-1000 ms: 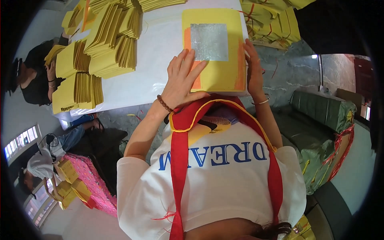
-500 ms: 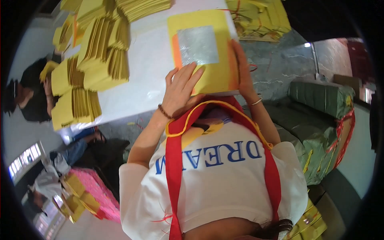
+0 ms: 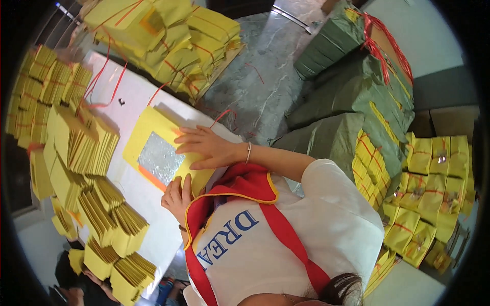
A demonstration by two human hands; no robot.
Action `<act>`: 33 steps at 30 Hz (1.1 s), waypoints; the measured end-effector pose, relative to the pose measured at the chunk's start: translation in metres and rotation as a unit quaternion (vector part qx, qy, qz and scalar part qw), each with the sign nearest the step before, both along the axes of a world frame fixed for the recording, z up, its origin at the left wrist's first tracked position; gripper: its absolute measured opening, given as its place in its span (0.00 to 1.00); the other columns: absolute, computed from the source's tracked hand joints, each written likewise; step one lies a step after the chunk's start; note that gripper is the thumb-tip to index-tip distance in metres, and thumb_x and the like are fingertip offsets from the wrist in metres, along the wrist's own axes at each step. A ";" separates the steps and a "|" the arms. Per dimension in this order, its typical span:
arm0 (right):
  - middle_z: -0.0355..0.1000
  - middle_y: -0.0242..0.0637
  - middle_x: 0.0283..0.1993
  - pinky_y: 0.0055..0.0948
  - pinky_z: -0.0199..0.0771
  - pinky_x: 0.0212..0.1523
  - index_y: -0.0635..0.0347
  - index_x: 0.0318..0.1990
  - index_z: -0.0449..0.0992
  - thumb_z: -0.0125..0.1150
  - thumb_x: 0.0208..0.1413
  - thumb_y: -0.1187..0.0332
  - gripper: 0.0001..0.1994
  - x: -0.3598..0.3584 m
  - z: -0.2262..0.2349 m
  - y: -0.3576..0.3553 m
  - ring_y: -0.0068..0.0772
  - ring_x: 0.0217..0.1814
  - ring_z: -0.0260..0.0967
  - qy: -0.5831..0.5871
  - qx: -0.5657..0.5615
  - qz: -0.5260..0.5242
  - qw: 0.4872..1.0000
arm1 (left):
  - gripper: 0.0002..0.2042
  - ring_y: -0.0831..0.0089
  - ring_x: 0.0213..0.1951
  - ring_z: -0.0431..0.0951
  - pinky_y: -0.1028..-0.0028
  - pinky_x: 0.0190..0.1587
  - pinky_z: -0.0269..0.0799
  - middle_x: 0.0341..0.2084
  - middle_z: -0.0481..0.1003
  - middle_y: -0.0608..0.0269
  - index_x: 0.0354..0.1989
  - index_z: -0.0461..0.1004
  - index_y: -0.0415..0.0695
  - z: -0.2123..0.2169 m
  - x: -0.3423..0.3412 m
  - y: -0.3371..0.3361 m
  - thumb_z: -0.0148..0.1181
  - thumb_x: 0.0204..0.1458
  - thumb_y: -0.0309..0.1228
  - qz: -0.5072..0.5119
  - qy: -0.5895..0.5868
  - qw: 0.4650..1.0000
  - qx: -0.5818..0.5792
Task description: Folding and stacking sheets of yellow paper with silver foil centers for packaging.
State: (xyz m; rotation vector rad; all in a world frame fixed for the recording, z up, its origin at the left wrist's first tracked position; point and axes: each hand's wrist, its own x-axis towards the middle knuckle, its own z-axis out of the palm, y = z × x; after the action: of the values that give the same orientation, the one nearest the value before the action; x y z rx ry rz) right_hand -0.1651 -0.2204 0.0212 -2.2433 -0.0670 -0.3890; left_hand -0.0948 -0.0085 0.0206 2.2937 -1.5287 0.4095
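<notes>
A yellow block of joss paper [image 3: 130, 145] with a silver foil square and orange patches lies on the white table in front of me. My right hand [image 3: 209, 147] lies flat across its right part, fingers stretched toward the foil square. At the near edge my left hand [image 3: 178, 198] rests with its fingers extended onto the paper beside the foil; its thumb is hidden. Neither hand is closed around anything. My red apron [image 3: 232, 186] with yellow trim bunches up against the block's near side.
Several stacks of folded yellow paper [image 3: 94, 204] line the left of the white table [image 3: 148, 214]. Tied yellow bundles [image 3: 204, 46] stand beyond it. Dark green wrapped bales [image 3: 326, 132] and more tied bundles [image 3: 429, 188] stand to my right. Another person's hand [image 3: 99, 285] shows at lower left.
The whole view has swung round, so the table now lies to the left. My right hand has moved from the block's right side onto its top; my left hand is nearer its edge.
</notes>
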 end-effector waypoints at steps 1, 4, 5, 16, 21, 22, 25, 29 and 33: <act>0.53 0.36 0.63 0.56 0.37 0.62 0.46 0.53 0.66 0.53 0.52 0.54 0.21 0.001 -0.004 0.001 0.41 0.71 0.36 -0.002 -0.001 -0.010 1.000 | 0.27 0.64 0.50 0.64 0.61 0.51 0.52 0.46 0.67 0.64 0.50 0.70 0.52 0.001 0.000 0.000 0.62 0.39 0.47 -0.010 -0.002 1.000 -0.001; 0.52 0.34 0.64 0.56 0.38 0.61 0.46 0.50 0.67 0.55 0.50 0.55 0.19 0.001 -0.008 0.001 0.40 0.71 0.35 -0.003 -0.055 -0.014 0.998 | 0.26 0.64 0.50 0.63 0.62 0.50 0.53 0.46 0.66 0.66 0.50 0.71 0.54 0.001 0.002 -0.001 0.62 0.39 0.48 -0.006 -0.009 1.000 0.006; 0.53 0.33 0.63 0.60 0.39 0.60 0.46 0.48 0.68 0.55 0.49 0.56 0.17 0.001 -0.004 0.001 0.38 0.71 0.35 -0.011 -0.074 -0.017 0.997 | 0.26 0.65 0.50 0.63 0.62 0.50 0.53 0.46 0.66 0.66 0.50 0.71 0.55 -0.003 0.003 -0.001 0.62 0.39 0.48 -0.004 -0.021 1.000 0.001; 0.53 0.31 0.62 0.65 0.39 0.59 0.45 0.44 0.69 0.57 0.48 0.58 0.15 0.001 -0.004 0.005 0.36 0.71 0.35 -0.010 -0.087 -0.032 0.996 | 0.24 0.65 0.48 0.64 0.63 0.49 0.53 0.44 0.67 0.67 0.48 0.72 0.53 0.004 0.012 0.003 0.59 0.43 0.49 -0.018 -0.001 1.000 0.010; 0.53 0.33 0.64 0.55 0.41 0.60 0.44 0.49 0.68 0.55 0.49 0.56 0.18 0.007 -0.013 0.010 0.40 0.71 0.38 0.004 -0.082 0.007 0.997 | 0.22 0.63 0.45 0.66 0.63 0.49 0.55 0.42 0.68 0.64 0.45 0.73 0.50 -0.005 0.005 0.011 0.57 0.43 0.48 -0.005 -0.028 0.999 -0.027; 0.55 0.35 0.62 0.52 0.42 0.61 0.45 0.50 0.69 0.56 0.49 0.56 0.19 0.005 -0.017 0.000 0.42 0.70 0.41 -0.045 -0.103 -0.015 0.994 | 0.22 0.63 0.45 0.66 0.62 0.48 0.55 0.42 0.68 0.63 0.45 0.74 0.50 -0.003 0.008 0.002 0.57 0.43 0.48 -0.025 -0.015 0.999 -0.027; 0.60 0.38 0.60 0.43 0.43 0.64 0.50 0.47 0.72 0.57 0.49 0.59 0.17 0.008 -0.015 -0.003 0.47 0.68 0.44 -0.064 -0.074 -0.013 0.995 | 0.23 0.62 0.46 0.66 0.61 0.48 0.56 0.43 0.68 0.61 0.45 0.73 0.50 -0.011 0.014 0.005 0.59 0.40 0.47 -0.038 0.000 0.999 -0.017; 0.60 0.39 0.60 0.40 0.42 0.65 0.55 0.44 0.74 0.53 0.53 0.62 0.14 0.011 -0.008 -0.020 0.42 0.69 0.43 -0.040 0.061 0.050 0.996 | 0.34 0.54 0.55 0.58 0.56 0.53 0.51 0.53 0.62 0.55 0.52 0.67 0.49 0.015 0.008 0.003 0.66 0.34 0.48 -0.022 0.105 0.993 -0.048; 0.52 0.40 0.65 0.37 0.33 0.68 0.57 0.55 0.66 0.40 0.60 0.57 0.21 0.013 -0.006 -0.019 0.39 0.71 0.36 -0.017 0.232 0.016 0.972 | 0.41 0.46 0.60 0.49 0.52 0.57 0.45 0.60 0.52 0.47 0.56 0.62 0.48 0.008 0.012 0.009 0.68 0.31 0.52 0.034 0.160 0.983 -0.079</act>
State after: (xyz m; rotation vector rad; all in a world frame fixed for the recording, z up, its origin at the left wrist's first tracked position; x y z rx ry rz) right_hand -0.1521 -0.2391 0.0155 -1.7713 -0.0260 -0.3811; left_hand -0.0833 0.0003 0.0290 2.1680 -1.2200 0.1614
